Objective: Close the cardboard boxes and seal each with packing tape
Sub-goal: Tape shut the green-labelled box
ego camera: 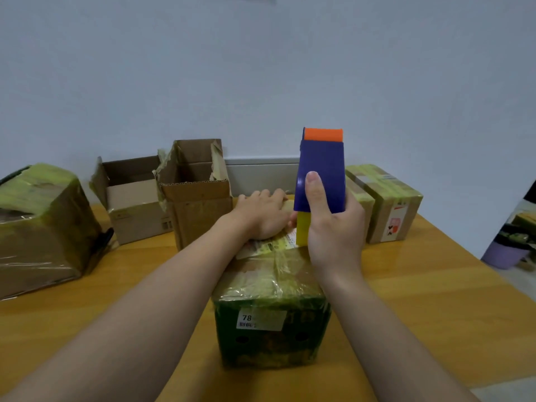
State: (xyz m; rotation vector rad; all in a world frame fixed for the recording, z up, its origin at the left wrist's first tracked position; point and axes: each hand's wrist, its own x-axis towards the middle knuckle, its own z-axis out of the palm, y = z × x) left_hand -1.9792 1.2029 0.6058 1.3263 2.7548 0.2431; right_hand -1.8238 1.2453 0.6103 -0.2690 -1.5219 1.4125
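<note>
Nearest, at 6 o'clock, we noted the box (269,314) on the table (406,300), flaps down. Left hand (261,216) pressed on its top, fingers relaxed, holding nothing. Right hand (333,227) gripped the tape dispenser (320,175) upright on the lid. We judged this the taping step; next, pull tape along the seam. Open boxes (197,192) stood at 11 o'clock.

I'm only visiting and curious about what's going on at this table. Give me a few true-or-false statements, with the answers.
1. The right hand grips a blue tape dispenser. True.
2. The left hand lifts a box into the air. False: it rests flat on top of the front box, which sits on the table.
3. The tall box at the back has its flaps open. True.
4. The tape coming from the dispenser is red. False: the tape is yellow.
</note>
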